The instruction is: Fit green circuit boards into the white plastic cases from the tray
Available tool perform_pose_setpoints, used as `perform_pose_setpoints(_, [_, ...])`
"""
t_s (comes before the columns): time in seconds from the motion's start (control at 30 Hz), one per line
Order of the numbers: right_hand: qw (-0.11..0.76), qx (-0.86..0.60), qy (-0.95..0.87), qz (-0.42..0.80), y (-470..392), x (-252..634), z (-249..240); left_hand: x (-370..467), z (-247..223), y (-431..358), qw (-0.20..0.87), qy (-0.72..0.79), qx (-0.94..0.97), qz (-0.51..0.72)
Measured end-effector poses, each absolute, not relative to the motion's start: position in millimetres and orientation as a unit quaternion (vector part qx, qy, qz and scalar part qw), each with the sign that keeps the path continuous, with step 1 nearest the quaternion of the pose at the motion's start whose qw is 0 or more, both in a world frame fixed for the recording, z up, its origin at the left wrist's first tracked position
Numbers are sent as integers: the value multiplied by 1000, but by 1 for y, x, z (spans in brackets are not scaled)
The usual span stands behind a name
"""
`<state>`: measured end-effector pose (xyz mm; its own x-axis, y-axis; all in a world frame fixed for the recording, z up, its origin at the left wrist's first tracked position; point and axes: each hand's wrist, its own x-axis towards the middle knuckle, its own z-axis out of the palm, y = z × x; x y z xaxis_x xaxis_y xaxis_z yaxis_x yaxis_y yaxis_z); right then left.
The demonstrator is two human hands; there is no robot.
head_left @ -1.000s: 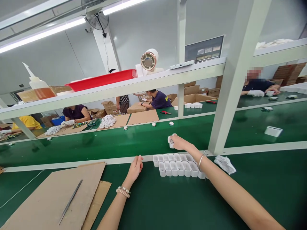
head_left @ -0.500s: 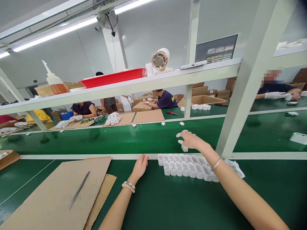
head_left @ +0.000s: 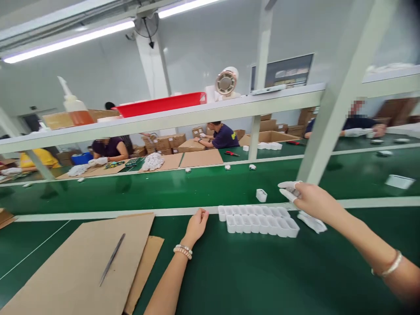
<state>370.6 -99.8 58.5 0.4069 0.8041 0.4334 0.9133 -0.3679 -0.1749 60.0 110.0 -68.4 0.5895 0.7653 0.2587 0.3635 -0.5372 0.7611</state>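
My right hand (head_left: 306, 196) reaches over the far green belt with white finger cots on its outstretched, parted fingertips, and I see nothing between them. To its left, a small white plastic cup (head_left: 261, 196) stands by itself on that belt. Nearer to me, two rows of similar white cups (head_left: 262, 225) stand side by side on the green work surface. My left hand (head_left: 197, 224) rests with curled fingers at the pale rail, just left of the rows; nothing shows in it. A crumpled white cloth or glove (head_left: 311, 222) lies below my right hand.
Cardboard sheets (head_left: 75, 258) with tweezers (head_left: 112, 259) on them lie at the left. An overhead shelf (head_left: 183, 112) carries a red tray (head_left: 160, 105), a bottle and a small fan. A white post (head_left: 331, 105) rises at the right. Several people work across the belt.
My right hand has moved right, away from the single white cup, which now stands alone on the belt. My left hand stays curled near the rail. The view has shifted slightly.
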Motion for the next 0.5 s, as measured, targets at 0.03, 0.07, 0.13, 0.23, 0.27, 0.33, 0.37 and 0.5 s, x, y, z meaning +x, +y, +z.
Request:
perform_pose_setpoints(0.03, [174,-837,-501,-138,-110,382,51,60,-68,109,337,340,828,293])
perform_pose_setpoints(0.07, [148,-859,-472,-134,-121,391,45,60,-68,109,338,338,830,289])
perform_pose_setpoints(0.13, [104,-893,-420,-124,-141,403,31,59,-69,111,345,331,831,284])
perform_pose_setpoints(0.23, [56,-921,-370,-106,-163,414,11,61,-73,118,343,328,838,271])
perform_pose_setpoints(0.27, [46,-926,-362,-97,-167,417,5,61,-74,119,338,329,841,264])
perform_pose_setpoints(0.33, [36,-929,-361,-78,-173,422,-2,62,-74,120,323,333,849,254])
perform_pose_setpoints(0.37, [36,-927,-366,-68,-175,424,-4,62,-74,119,314,336,852,251])
perform_pose_setpoints(0.5, [43,-913,-404,-36,-177,427,-7,62,-70,115,292,346,855,251])
